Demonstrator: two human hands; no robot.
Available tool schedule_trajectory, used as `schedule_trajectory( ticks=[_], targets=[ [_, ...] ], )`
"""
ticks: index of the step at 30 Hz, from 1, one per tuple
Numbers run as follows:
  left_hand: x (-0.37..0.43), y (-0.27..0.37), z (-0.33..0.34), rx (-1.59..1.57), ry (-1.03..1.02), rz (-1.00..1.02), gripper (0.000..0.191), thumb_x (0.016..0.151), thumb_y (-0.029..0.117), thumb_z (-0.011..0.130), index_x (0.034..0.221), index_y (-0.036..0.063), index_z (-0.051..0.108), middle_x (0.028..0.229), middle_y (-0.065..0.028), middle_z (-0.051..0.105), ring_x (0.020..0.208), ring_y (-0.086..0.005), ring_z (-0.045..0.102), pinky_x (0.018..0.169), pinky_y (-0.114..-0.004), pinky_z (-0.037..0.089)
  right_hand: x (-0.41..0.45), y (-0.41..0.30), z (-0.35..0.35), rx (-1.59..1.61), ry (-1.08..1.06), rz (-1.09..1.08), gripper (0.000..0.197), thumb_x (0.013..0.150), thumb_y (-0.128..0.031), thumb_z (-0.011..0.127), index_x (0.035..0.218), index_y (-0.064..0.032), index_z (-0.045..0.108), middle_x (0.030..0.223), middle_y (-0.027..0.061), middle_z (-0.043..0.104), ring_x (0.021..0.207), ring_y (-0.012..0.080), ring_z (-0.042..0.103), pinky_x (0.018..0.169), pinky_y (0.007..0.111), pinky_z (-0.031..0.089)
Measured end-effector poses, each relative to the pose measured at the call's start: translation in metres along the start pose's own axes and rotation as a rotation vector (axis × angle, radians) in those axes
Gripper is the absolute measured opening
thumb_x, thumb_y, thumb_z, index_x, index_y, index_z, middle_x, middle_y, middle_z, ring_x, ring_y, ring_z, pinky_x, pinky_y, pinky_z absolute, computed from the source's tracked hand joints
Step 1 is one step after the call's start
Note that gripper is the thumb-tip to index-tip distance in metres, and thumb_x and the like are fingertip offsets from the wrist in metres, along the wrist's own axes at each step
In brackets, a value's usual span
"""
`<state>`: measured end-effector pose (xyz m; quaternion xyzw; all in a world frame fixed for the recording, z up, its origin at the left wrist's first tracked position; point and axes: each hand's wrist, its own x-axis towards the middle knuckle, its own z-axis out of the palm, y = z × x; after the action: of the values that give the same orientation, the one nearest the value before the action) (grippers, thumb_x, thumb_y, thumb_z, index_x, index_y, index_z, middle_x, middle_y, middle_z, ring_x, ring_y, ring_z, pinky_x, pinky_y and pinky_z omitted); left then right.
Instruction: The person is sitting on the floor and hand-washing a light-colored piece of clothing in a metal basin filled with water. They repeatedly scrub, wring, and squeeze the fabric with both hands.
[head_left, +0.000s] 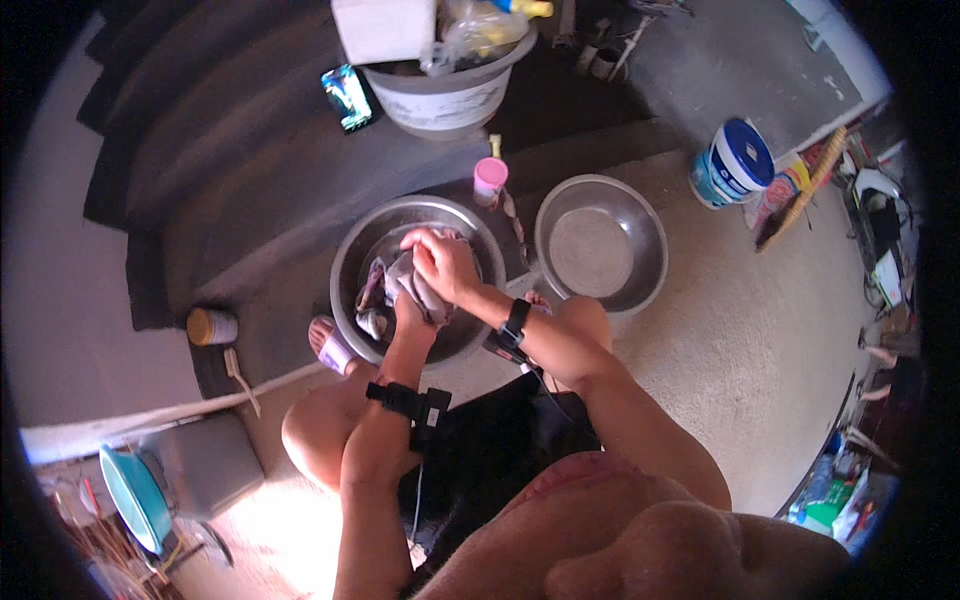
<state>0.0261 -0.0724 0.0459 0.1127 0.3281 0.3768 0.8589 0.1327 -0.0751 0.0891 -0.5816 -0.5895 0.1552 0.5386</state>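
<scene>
A round metal basin (491, 259) sits on the floor before me, between my feet. Inside it lies wet-looking fabric, with a bundled piece of light cloth (409, 279) held between my two hands. My left hand (415, 311) grips that cloth from below, its fingers mostly hidden under the folds. From the right, my right hand (444, 262) presses on the cloth's upper side, with its thumb and fingers bent. Darker patterned fabric (370, 287) rests at the basin's left side. A second metal basin (600, 251) stands to the right; no contents show in it.
Beyond the basin are a pink-lidded container (490, 176) and a large loaded tub (442, 105) by dark curved steps. A blue-lidded bucket (739, 165) stands right. At left are a yellow-lidded jar (212, 327), a brush (234, 367) and a turquoise basin (135, 499).
</scene>
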Motion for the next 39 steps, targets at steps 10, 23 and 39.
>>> schedule_trajectory(
  ticks=[10,23,39],
  targets=[
    [0.041,-0.01,-0.059,-0.025,-0.149,-0.06,0.042,0.103,0.04,0.036,0.131,0.0133,0.052,0.13,-0.0076,0.057,0.115,-0.0239,0.059,0.093,-0.04,0.051,-0.019,-0.046,0.002,0.076,-0.08,-0.208,0.013,0.082,-0.01,0.064,0.093,-0.0161,0.066,0.077,0.006,0.067,0.067,0.024,0.066,0.062,0.037,0.051],
    [0.025,0.005,-0.043,-0.118,-0.203,-0.106,0.043,0.102,0.044,0.038,0.131,0.0153,0.051,0.128,-0.0082,0.058,0.119,-0.0242,0.055,0.101,-0.041,0.045,-0.016,-0.042,-0.001,0.063,-0.034,-0.026,0.01,0.089,-0.01,0.058,0.098,-0.0093,0.062,0.086,0.0115,0.07,0.078,0.0311,0.069,0.066,0.041,0.052],
    [-0.018,0.023,0.021,0.135,0.133,-0.175,0.033,0.101,0.037,0.042,0.117,0.0143,0.059,0.105,-0.0039,0.066,0.093,-0.0223,0.065,0.072,-0.037,0.056,-0.015,-0.002,-0.006,-0.086,0.118,-0.051,0.014,0.088,-0.011,0.06,0.102,-0.0147,0.059,0.072,0.01,0.065,0.062,0.0306,0.064,0.053,0.046,0.046]
  ],
)
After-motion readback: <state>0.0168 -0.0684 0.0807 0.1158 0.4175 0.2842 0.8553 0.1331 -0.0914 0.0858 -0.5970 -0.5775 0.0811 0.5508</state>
